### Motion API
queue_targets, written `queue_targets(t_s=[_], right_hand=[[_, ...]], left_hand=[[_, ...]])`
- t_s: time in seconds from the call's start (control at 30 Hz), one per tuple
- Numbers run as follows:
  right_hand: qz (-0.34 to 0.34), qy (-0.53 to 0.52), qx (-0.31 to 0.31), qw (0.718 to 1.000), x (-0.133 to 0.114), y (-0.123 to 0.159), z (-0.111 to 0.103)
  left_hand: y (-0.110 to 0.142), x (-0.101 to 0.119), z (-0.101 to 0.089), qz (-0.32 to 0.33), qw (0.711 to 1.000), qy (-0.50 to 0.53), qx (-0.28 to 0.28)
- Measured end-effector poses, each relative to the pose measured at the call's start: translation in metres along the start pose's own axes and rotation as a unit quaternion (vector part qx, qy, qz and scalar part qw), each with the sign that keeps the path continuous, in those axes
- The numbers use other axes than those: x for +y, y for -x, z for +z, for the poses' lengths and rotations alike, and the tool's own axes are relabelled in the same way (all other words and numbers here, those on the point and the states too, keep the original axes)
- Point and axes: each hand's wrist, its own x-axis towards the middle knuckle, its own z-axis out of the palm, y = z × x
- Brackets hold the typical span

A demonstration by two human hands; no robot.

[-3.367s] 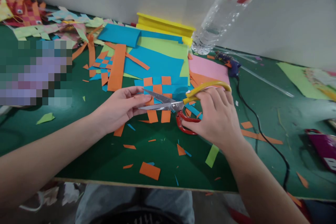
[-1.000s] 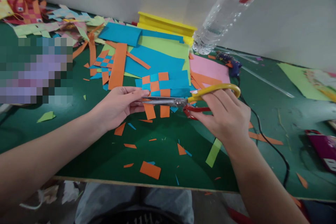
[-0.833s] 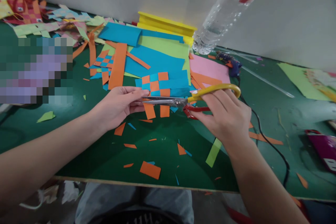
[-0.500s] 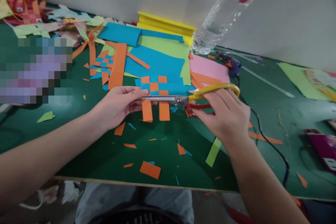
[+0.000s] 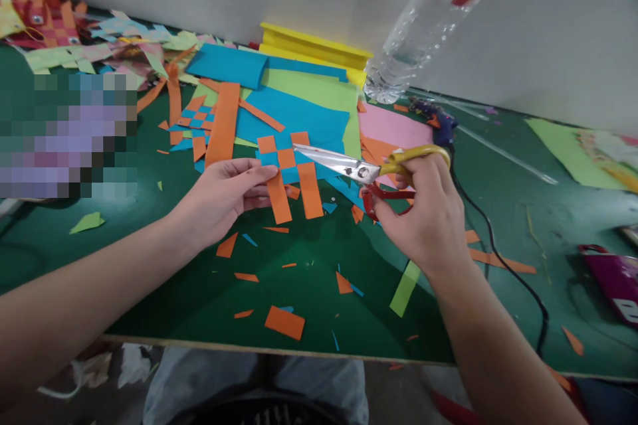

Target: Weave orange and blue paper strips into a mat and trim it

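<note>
My left hand point(image 5: 226, 192) pinches the left edge of a small woven paper piece point(image 5: 286, 158), a checker of blue and orange strips. Two orange strip ends hang down from it, and blue strips reach out to its right. My right hand point(image 5: 421, 209) grips a pair of scissors point(image 5: 361, 169) with one yellow and one red handle. Its blades look closed together, lying over the upper right of the weave and pointing left. Whether they touch the paper I cannot tell. The fingers behind the woven piece are partly hidden.
Paper scraps point(image 5: 285, 323) are strewn over the green table point(image 5: 189, 299). Behind lie blue sheets point(image 5: 294, 116), an orange strip point(image 5: 222, 123) and a smaller woven piece point(image 5: 197, 121). A water bottle point(image 5: 419, 26) stands by the wall; a glue gun point(image 5: 436, 121) with a black cord lies right.
The scissors have swung from lying across the orange strips to the weave's upper right, tips higher. The woven piece has shifted slightly left and tilted. My left hand keeps its pinch.
</note>
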Motion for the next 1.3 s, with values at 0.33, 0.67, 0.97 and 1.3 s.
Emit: queue_targets(t_s=[0.33,0.67,0.97,1.3], right_hand=[[-0.018,0.011,-0.017,1.0,-0.006,-0.0027,-0.0037],[-0.078,0.069,-0.023,0.994,-0.0026,-0.0011,-0.0026],[-0.129,0.073,-0.011,0.989,0.0016,-0.0026,-0.0042],[-0.039,0.048,0.032,0.998,-0.0009,-0.0015,-0.0019]], left_hand=[[0.0009,0.0029,0.0031,-0.004,1.0,-0.014,-0.009],[0.0011,0.0033,-0.0005,0.018,0.999,-0.037,-0.014],[0.0022,0.0042,0.0002,0.01,0.999,-0.034,-0.034],[-0.0002,0.0039,0.0,0.029,0.999,-0.019,-0.027]])
